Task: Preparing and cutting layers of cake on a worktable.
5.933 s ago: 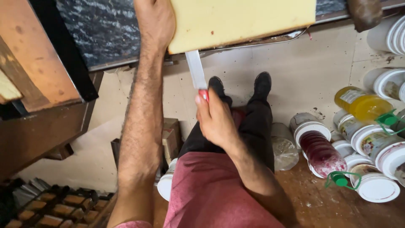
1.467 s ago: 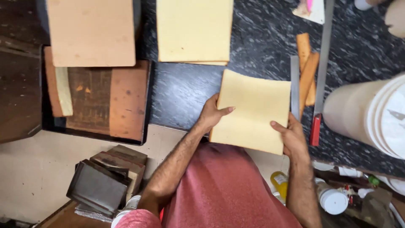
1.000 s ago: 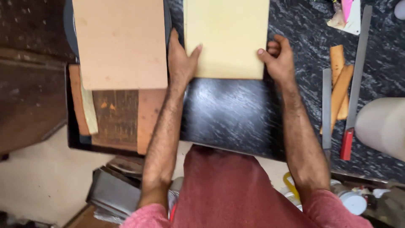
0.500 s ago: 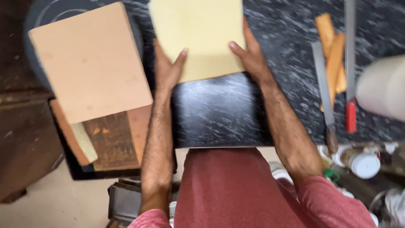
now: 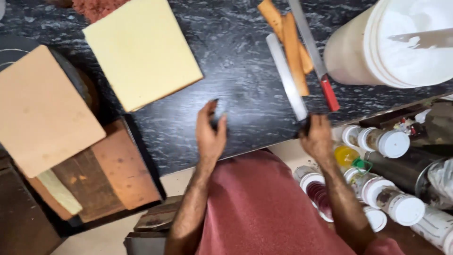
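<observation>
My left hand [image 5: 211,134] hovers over the bare dark marbled table [image 5: 236,71] just below the middle of the frame, its fingers held loosely together and curled a little, holding nothing. My right hand [image 5: 317,137] sits at the table's near edge, lower right of centre, fingers wrapped round the dark handle end of the long flat steel blade [image 5: 286,78], which lies flat on the stone and points up the frame so I can grip it from its low end. The pale yellow sheet [image 5: 141,52] lies flat in the upper left, apart from both hands. Left of it, a tan board [image 5: 42,108] overhangs a tray. Beside the blade lie wooden sticks [image 5: 292,47] and a red-handled knife [image 5: 314,52], all roughly parallel. A white bucket [image 5: 391,42] fills the upper right.
</observation>
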